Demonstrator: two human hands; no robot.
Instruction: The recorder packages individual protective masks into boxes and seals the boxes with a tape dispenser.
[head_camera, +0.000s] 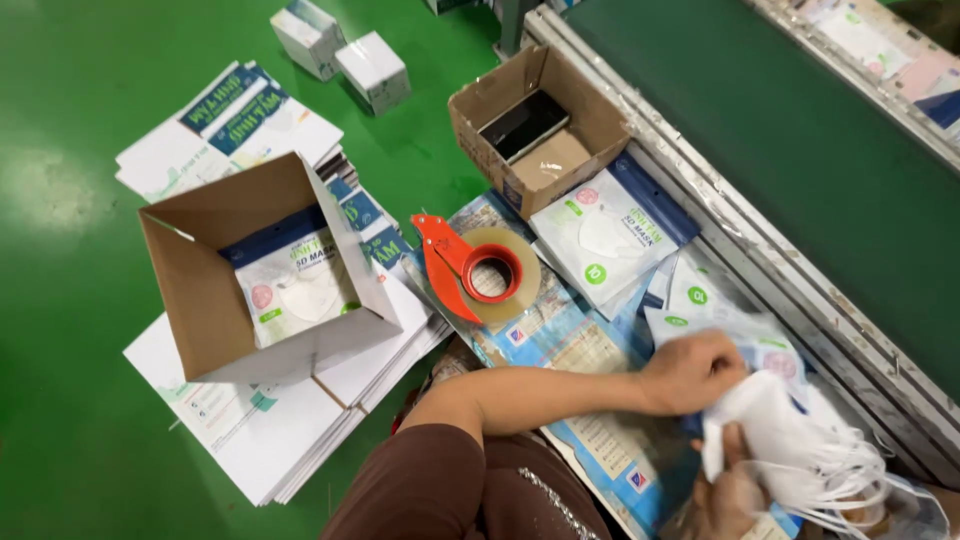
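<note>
A glossy green floor (60, 300) filled the left half of the frame, and a long conveyor with a dark green belt (800, 150) ran down the right side from the top edge. In the lower right, both hands worked on a bundle of white face masks (790, 440) with loose ear loops trailing toward the corner. The left hand (695, 372) lay closed over the top of the bundle, fingers curled around it; the right hand (730, 495), partly hidden beneath, gripped the same bundle from below.

The masks looked light, soft and floppy, likely to slip apart unless pinched through the folded middle of the stack; the thin loops seemed apt to tangle, so they were a poor place to hold.

Near the centre lay an orange tape dispenser (470, 268) on printed sheets, with sealed mask packets (605, 235) just beside it. An open carton (250, 270) at the left held one packet, resting on stacked flat cartons (260, 430). A smaller brown box (535, 125) stood against the conveyor's edge, and two small white boxes (345, 50) sat well apart at the upper left.
</note>
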